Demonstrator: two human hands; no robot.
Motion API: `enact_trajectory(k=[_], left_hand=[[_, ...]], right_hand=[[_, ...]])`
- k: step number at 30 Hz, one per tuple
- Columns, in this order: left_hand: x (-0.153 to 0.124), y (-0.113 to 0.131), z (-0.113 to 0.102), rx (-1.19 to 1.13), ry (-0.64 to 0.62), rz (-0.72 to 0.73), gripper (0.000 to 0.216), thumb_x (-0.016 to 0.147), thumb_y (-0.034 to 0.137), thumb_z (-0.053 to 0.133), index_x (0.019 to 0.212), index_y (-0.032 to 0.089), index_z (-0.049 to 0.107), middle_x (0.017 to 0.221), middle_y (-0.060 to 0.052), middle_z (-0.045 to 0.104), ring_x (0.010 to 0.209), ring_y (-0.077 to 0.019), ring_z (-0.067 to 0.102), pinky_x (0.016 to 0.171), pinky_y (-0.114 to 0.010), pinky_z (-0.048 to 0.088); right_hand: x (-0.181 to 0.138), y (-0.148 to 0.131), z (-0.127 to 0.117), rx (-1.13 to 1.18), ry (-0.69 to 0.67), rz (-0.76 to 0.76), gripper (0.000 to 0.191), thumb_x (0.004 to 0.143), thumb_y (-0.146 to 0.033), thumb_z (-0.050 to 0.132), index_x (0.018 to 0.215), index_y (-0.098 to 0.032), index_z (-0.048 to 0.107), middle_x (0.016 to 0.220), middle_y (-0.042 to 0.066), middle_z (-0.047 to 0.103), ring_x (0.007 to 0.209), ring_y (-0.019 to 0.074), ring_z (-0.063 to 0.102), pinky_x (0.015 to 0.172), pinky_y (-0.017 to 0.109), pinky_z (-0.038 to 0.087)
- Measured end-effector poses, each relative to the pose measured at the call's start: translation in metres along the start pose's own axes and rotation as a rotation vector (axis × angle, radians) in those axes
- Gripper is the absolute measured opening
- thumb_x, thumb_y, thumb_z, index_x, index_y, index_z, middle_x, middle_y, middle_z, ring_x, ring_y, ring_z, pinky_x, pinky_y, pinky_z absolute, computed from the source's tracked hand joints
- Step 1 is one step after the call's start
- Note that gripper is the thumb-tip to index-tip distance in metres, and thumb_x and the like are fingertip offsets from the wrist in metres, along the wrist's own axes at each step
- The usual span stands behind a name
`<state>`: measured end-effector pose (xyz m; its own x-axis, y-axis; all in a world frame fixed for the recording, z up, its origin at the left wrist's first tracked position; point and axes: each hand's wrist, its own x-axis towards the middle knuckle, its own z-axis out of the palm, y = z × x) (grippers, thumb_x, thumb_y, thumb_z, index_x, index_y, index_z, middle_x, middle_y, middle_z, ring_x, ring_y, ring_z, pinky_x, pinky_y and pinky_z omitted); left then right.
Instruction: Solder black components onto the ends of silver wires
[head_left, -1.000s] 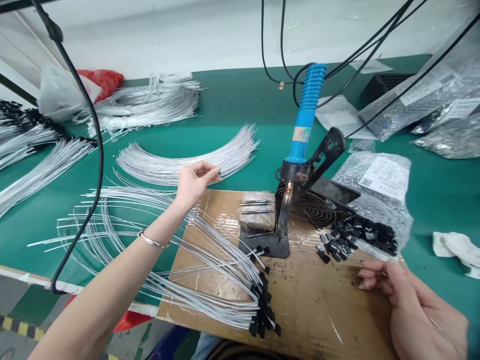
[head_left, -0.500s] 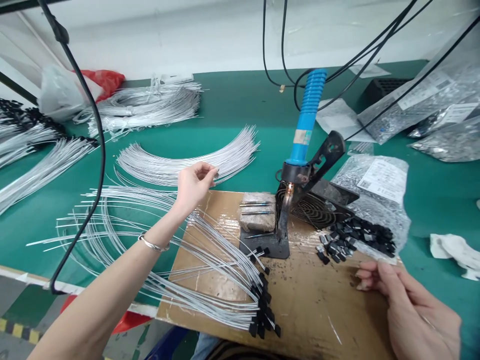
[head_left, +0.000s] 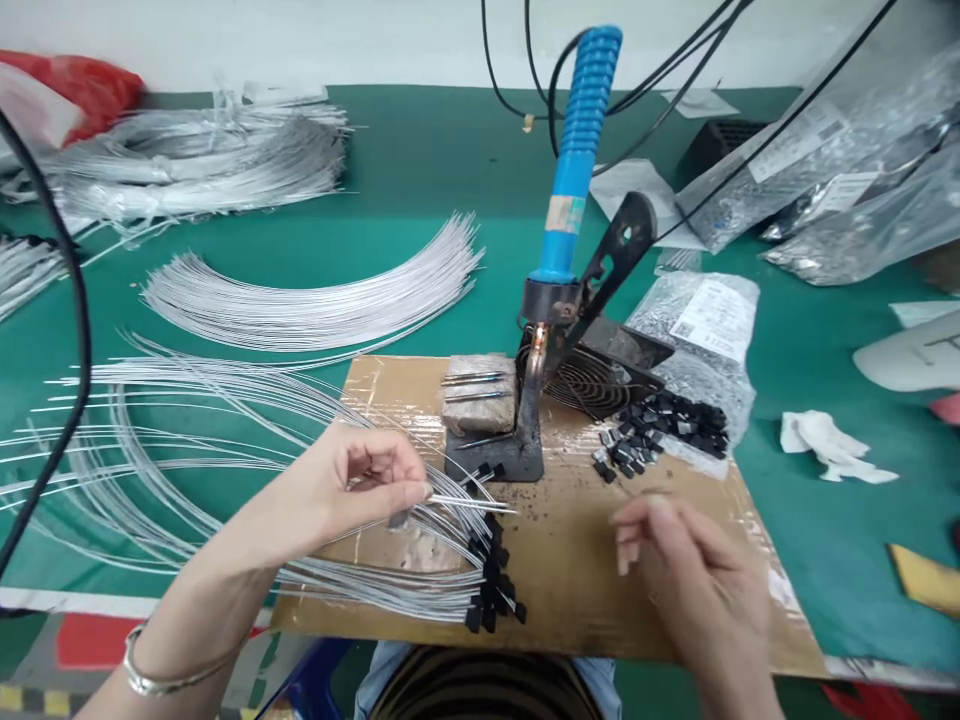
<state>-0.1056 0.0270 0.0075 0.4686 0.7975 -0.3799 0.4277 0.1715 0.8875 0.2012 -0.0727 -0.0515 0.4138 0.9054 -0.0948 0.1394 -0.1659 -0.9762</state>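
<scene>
My left hand point(head_left: 375, 480) pinches a couple of thin white wires point(head_left: 472, 502), whose ends point right, above the cardboard. Below it, a fan of white wires point(head_left: 390, 590) with black connectors point(head_left: 491, 585) on their right ends lies on the cardboard sheet point(head_left: 585, 580). My right hand point(head_left: 682, 560) is over the cardboard's right side with thumb and fingers pinched together; what they hold, if anything, is too small to make out. Just behind it is a pile of small black connectors point(head_left: 667, 430). The blue-handled soldering iron point(head_left: 581, 150) rests in its stand point(head_left: 529, 430).
A curved bundle of white wires point(head_left: 315, 305) lies on the green table, with tied coils point(head_left: 217, 160) behind it. Plastic bags of parts point(head_left: 847, 160) are at the back right. A crumpled tissue point(head_left: 829, 445) lies right. A black cable point(head_left: 75, 330) hangs at the left.
My left hand has come from the loose wire bundle toward me and over the cardboard, now with wires in it. My right hand has moved left, and the view has shifted.
</scene>
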Motion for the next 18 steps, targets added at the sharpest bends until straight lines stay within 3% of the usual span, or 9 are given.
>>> enact_trajectory(k=[3, 6, 14, 18], left_hand=[[-0.002, -0.009, 0.016, -0.008, 0.01, -0.02, 0.022, 0.092, 0.037, 0.072, 0.076, 0.022, 0.07, 0.064, 0.002, 0.059, 0.059, -0.0128, 0.048, 0.055, -0.024, 0.038], [-0.004, -0.01, 0.024, 0.01, 0.044, -0.01, 0.024, 0.093, 0.039, 0.071, 0.076, 0.023, 0.07, 0.065, 0.001, 0.059, 0.06, -0.0135, 0.049, 0.055, -0.024, 0.038], [-0.007, -0.003, 0.037, -0.1, 0.133, -0.042, 0.02, 0.091, 0.036, 0.072, 0.077, 0.022, 0.071, 0.058, 0.004, 0.057, 0.046, -0.0095, 0.042, 0.044, -0.023, 0.034], [-0.005, -0.005, 0.041, -0.083, 0.139, -0.014, 0.018, 0.091, 0.033, 0.073, 0.077, 0.022, 0.073, 0.064, 0.001, 0.064, 0.057, -0.0124, 0.053, 0.052, -0.024, 0.042]], right_hand=[[-0.009, -0.017, 0.023, 0.064, -0.279, 0.02, 0.026, 0.094, -0.043, 0.071, 0.081, -0.02, 0.076, 0.072, 0.001, 0.068, 0.056, 0.0113, 0.058, 0.055, 0.024, 0.046], [-0.007, -0.021, 0.037, 0.108, -0.425, 0.062, 0.022, 0.091, -0.04, 0.075, 0.081, -0.02, 0.074, 0.07, 0.0, 0.066, 0.056, 0.0107, 0.055, 0.056, 0.024, 0.045], [-0.008, -0.016, 0.044, 0.26, -0.436, 0.18, 0.026, 0.089, -0.037, 0.079, 0.074, -0.019, 0.068, 0.065, -0.003, 0.058, 0.052, 0.0082, 0.05, 0.051, 0.022, 0.038], [-0.011, -0.02, 0.047, 0.298, -0.426, 0.275, 0.03, 0.086, -0.041, 0.081, 0.073, -0.018, 0.067, 0.061, -0.004, 0.058, 0.051, 0.0087, 0.05, 0.051, 0.022, 0.037]])
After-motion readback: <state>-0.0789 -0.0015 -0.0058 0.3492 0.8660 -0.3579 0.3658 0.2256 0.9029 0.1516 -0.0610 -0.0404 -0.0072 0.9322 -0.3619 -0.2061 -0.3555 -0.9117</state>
